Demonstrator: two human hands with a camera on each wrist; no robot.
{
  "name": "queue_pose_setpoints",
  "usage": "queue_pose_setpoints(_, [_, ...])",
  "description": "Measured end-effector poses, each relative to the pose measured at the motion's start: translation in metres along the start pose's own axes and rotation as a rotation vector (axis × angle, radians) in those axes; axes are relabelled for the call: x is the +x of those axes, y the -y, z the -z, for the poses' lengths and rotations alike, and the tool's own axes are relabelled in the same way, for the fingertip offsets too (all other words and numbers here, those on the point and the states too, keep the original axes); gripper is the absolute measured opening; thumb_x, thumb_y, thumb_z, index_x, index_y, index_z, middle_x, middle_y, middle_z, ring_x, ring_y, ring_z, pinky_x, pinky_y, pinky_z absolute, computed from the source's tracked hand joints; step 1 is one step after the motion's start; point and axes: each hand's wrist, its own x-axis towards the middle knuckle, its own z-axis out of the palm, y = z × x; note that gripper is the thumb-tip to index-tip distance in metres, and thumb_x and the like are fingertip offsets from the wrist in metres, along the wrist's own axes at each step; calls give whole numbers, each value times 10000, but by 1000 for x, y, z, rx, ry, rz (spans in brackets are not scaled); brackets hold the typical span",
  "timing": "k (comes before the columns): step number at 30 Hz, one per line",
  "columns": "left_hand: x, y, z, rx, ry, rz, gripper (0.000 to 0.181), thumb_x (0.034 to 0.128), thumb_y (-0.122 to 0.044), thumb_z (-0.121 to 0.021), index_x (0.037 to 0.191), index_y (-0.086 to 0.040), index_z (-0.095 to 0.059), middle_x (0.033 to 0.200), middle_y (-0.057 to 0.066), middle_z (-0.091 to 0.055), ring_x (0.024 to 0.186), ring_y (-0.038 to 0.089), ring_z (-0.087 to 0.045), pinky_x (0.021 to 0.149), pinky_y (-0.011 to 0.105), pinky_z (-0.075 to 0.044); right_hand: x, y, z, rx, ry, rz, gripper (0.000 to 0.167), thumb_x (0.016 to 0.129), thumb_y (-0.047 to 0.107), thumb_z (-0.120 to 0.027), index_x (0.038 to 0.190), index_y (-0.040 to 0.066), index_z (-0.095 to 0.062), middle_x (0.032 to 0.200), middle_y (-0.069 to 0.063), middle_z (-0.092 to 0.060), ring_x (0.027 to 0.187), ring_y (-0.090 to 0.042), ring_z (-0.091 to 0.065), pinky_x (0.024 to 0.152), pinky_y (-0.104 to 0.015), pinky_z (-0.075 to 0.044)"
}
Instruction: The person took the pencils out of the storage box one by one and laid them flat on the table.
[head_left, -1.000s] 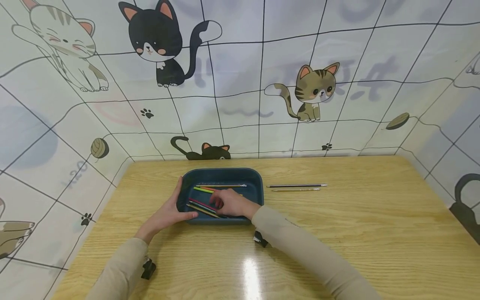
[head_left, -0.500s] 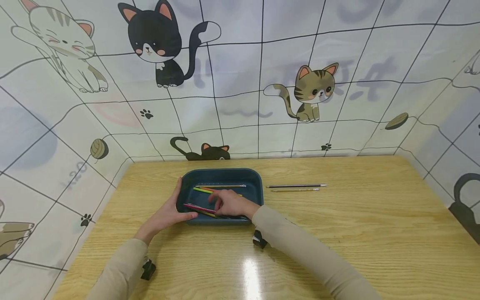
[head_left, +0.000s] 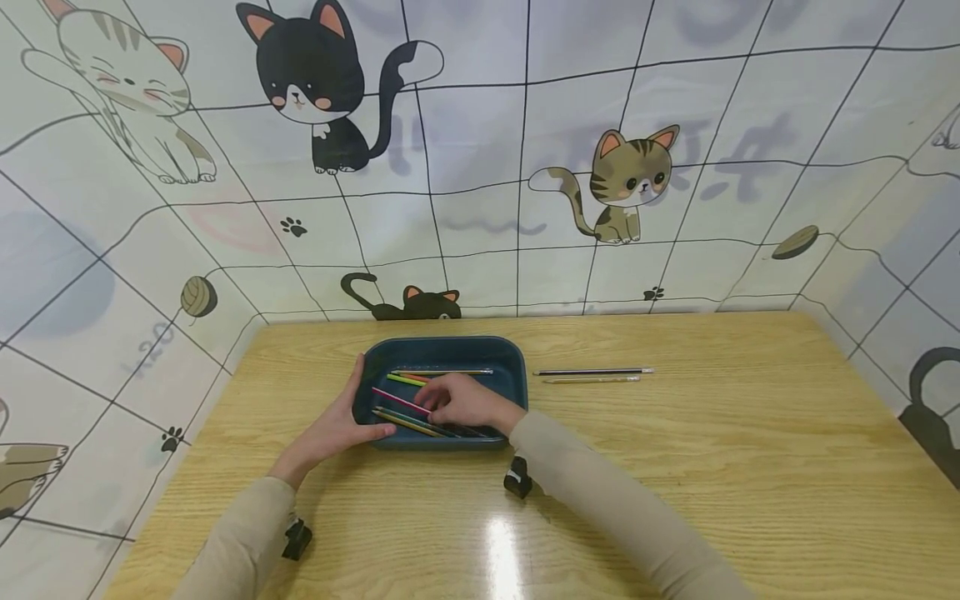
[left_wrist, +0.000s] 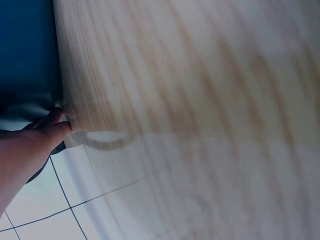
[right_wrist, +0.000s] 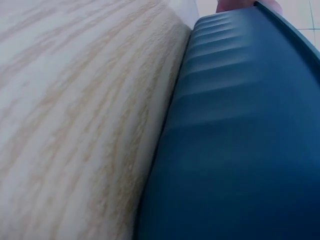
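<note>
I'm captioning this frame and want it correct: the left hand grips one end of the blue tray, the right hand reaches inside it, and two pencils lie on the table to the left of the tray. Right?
Not quite: the two pencils lie on the table to the right of the blue tray, as the head view shows.

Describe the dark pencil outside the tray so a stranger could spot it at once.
Toward the back of the table sits a blue tray. Just to the tray's right lies the dark pencil, its pale end pointing away from the tray. It is darker, longer and farther back than the tan pencil beside it.
</note>
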Motion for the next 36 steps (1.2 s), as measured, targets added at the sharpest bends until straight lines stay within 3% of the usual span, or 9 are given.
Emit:
queue_pose_setpoints(6, [1, 2, 1, -13, 6, 2, 1212, 773, -293, -815, 1548, -144, 105, 1581, 228, 43, 1414, 457, -43, 1087, 627, -109, -3, 5, 4, 35, -49, 15, 280, 903, 18, -643, 1179, 44, -676, 1035, -28, -666, 894, -128, -612, 807, -248, -492])
queue_pose_setpoints(15, [3, 5, 0, -27, 3, 5, 1211, 783, -336, -807, 1547, -150, 115, 1582, 218, 66, 1422, 436, -13, 1089, 631, -87, -7, 7, 10, 26, -173, 52, 261, 891, 61, -659, 1146, 85, -708, 951, 13, -673, 767, -140, -564, 665, -251, -454])
queue_pose_setpoints(21, [2, 4, 0, -36, 3, 7, 1208, 786, -332, -805, 1547, -163, 117, 1583, 212, 79, 1423, 436, 7, 1083, 642, -74, -14, 10, 17, 6, -187, 82, 260, 887, 72, -683, 1145, 86, -712, 920, 32, -671, 762, -149, -551, 640, -255, -441])
queue_pose_setpoints(29, [0, 3, 0, -33, 11, 8, 1216, 780, -325, -812, 1547, -154, 116, 1583, 208, 89, 1421, 441, 21, 1083, 642, -70, -34, 12, 36, 7, -194, 108, 287, 879, 83, -685, 1165, 76, -702, 947, 29, -676, 822, -125, -582, 703, -268, -469])
queue_pose_setpoints(36, [-1, 1, 0, -41, 4, -4, 1219, 771, -263, -822, 1547, -149, 112, 1584, 200, 94, 1426, 425, 22, 1093, 624, -65, -55, 10, 55, 28, -200, 142, 289, 867, 28, -665, 1154, 27, -694, 915, -4, -664, 768, -158, -575, 627, -272, -466])
